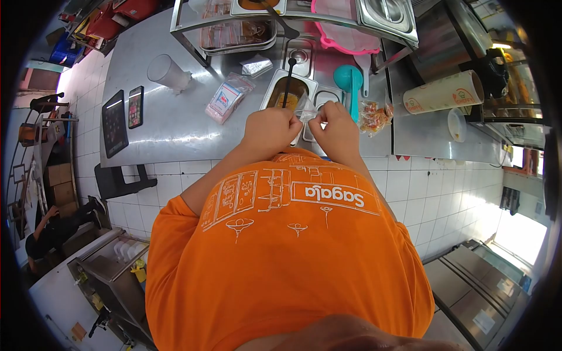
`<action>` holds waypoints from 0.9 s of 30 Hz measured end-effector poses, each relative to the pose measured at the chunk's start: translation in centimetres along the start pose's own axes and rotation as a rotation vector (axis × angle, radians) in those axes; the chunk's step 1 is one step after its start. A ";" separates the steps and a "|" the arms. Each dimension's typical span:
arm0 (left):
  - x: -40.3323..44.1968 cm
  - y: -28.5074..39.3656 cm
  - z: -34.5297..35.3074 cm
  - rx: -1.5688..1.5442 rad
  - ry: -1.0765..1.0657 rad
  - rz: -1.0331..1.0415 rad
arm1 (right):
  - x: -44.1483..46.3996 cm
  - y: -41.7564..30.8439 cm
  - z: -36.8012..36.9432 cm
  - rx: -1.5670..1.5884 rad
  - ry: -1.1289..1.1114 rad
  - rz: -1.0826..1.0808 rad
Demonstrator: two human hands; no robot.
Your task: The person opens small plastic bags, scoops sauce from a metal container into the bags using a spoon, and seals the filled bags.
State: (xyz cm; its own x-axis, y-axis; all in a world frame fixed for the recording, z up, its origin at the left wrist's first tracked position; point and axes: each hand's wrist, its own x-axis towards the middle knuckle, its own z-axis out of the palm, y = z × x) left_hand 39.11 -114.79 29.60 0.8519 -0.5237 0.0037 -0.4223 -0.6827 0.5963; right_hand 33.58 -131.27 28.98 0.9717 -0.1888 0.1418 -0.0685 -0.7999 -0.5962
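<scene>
Near the counter's front edge, my left hand (273,127) and my right hand (336,130) are close together, fingers pinched on a small clear plastic bag (305,109) between them. Just behind the bag is a steel container (274,88) of yellowish-brown sauce, with a black ladle (288,82) standing in it. A pack of clear bags (223,104) lies to the left of the container. To the right are a turquoise ladle (353,88) and a clear bag with orange-red food (374,117).
A steel counter (187,137) holds a tablet (115,124), a phone (135,107) and a translucent cup (166,71). A raised metal shelf (234,26) crosses the back. A paper-wrapped cylinder (442,93) lies right. At far left, a person (50,237) is in dark clothes.
</scene>
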 end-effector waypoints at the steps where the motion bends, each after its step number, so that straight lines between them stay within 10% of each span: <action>1: 0.1 0.4 -0.4 0.023 -0.022 -0.019 | 0.0 -0.3 0.0 0.001 0.024 -0.003; 8: 0.2 1.1 -1.5 -0.042 -0.049 -0.006 | 0.1 -0.1 0.3 -0.014 0.147 -0.384; 17: -0.1 0.3 -3.1 -0.133 0.091 0.289 | 0.3 -0.9 -0.6 0.359 -0.147 0.015; 27: -0.3 -1.8 -2.5 0.077 -0.144 0.392 | 1.0 -2.3 -2.4 0.103 -0.300 -0.158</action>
State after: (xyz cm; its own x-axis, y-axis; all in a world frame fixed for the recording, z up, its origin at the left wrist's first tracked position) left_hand 40.38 -112.15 30.51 0.5726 -0.8133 0.1032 -0.7323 -0.4507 0.5105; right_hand 34.18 -130.94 32.39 0.9927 0.1201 0.0094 0.0961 -0.7417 -0.6638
